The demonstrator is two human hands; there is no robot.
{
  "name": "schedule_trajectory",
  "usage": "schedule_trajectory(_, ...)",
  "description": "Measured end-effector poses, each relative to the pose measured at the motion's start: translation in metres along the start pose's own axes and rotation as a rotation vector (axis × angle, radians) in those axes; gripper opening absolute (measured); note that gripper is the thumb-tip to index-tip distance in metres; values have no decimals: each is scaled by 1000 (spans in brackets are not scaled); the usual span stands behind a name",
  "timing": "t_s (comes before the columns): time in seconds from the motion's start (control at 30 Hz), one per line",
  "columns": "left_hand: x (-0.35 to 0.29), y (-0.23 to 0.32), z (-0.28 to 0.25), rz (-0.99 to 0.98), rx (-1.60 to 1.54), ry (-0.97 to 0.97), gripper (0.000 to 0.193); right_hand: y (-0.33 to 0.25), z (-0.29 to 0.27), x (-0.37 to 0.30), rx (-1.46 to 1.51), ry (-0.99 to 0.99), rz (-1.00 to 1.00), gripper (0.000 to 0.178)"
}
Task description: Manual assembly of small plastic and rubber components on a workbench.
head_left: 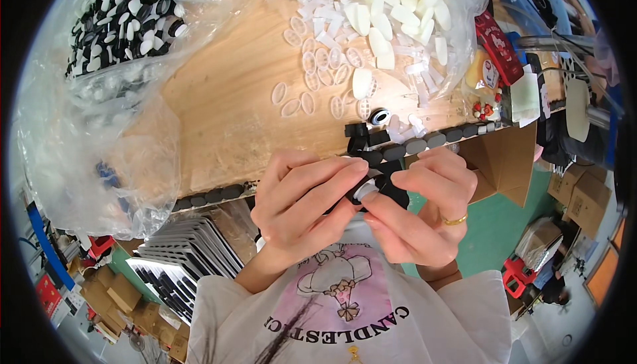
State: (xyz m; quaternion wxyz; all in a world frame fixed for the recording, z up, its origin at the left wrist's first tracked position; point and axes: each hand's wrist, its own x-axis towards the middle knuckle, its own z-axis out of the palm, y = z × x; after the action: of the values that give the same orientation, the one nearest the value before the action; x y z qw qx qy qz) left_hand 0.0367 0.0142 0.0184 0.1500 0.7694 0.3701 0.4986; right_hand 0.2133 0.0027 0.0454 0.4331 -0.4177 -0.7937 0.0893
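Note:
Just in front of the table edge, both hands meet over a small black plastic part with a whitish oval piece set against it. My left hand is closed, its fingertips pinching the black part from the left. From the right, the thumb of my right hand presses against the whitish piece, and its bent index finger lies by the black part's other side. The fingers cover much of both pieces. Beyond them on the table are black plastic pieces and a round black piece with a pale ring.
Clear oval rings are scattered mid-table before a pile of cream-white oval pieces. A clear bag of black-and-white parts lies at left. Dark pads line the table edge. A red box stands at right.

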Motion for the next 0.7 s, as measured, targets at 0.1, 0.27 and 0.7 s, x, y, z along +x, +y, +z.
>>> schedule_trajectory(0.1, 1, 1, 0, 17, 8, 6, 15, 0, 3, -3, -16, 19, -49, 26)
schedule_trajectory(0.27, 1, 6, -4, -58, 27, -23, 13, 0, 1, -1, -50, -2, -63, 28)
schedule_trajectory(0.7, -4, 9, -6, -202, 7, -29, 21, 10, -2, 5, 179, -152, 159, 24)
